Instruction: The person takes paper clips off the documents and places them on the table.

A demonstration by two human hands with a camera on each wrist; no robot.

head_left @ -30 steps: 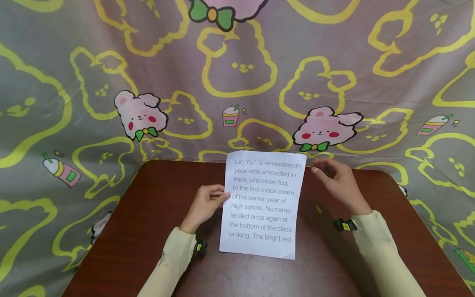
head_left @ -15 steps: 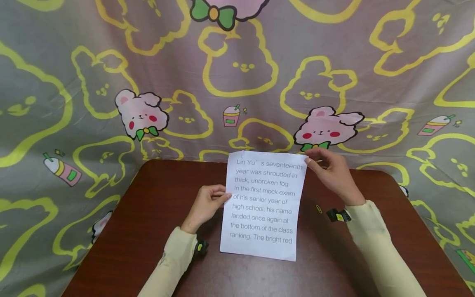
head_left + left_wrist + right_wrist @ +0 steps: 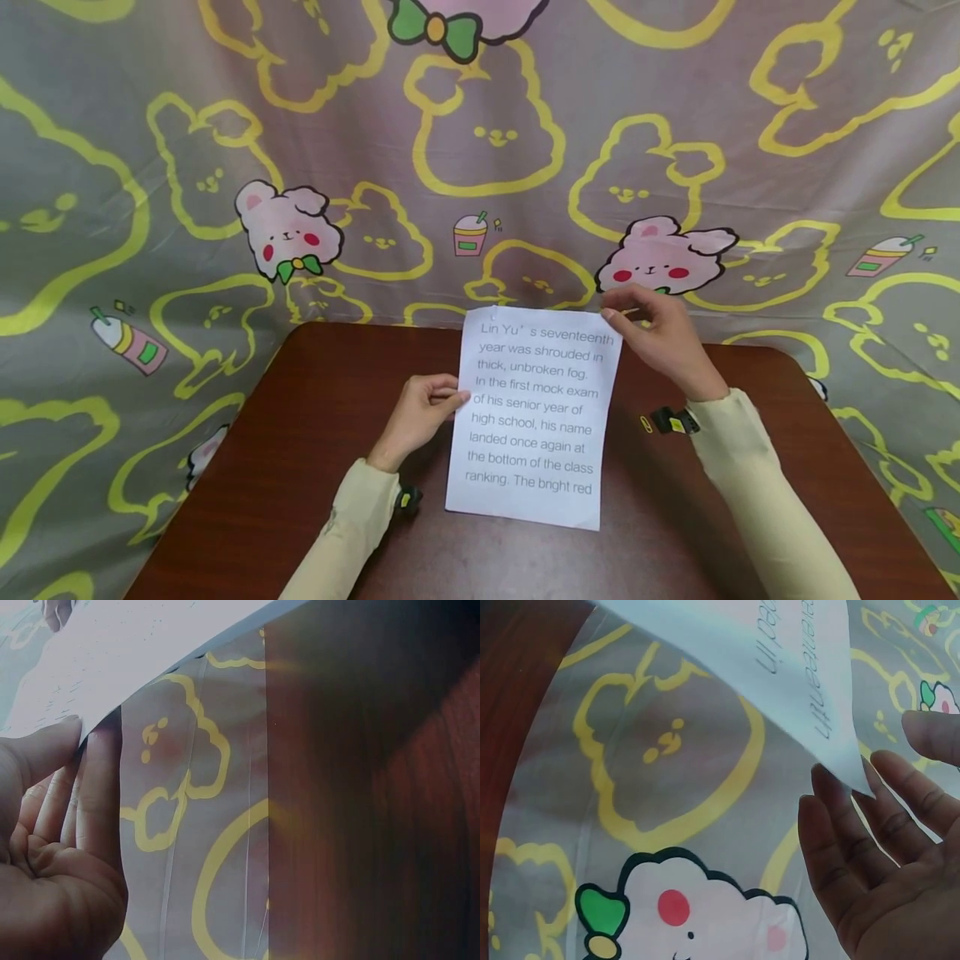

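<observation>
A white sheet of paper (image 3: 532, 417) printed with large grey text is held up over the brown table, facing the head camera. My left hand (image 3: 422, 417) pinches its left edge between thumb and fingers, as the left wrist view also shows with the thumb (image 3: 56, 750) on the printed side. My right hand (image 3: 660, 337) is at the upper right corner. In the right wrist view its fingers (image 3: 885, 817) extend behind the paper's corner (image 3: 859, 776), while the thumb (image 3: 934, 735) stands apart from it. A small mark or clip shows at the sheet's top left.
A yellow paper clip (image 3: 647, 425) lies on the brown table (image 3: 300, 467), beside the right wrist's black camera strap (image 3: 671, 421). Behind the table hangs a grey cloth (image 3: 360, 150) with yellow outlines and pink cartoon rabbits.
My right hand has moved left and slightly up, from beside the sheet to its upper right corner. The left hand keeps its pinch, nearly still.
</observation>
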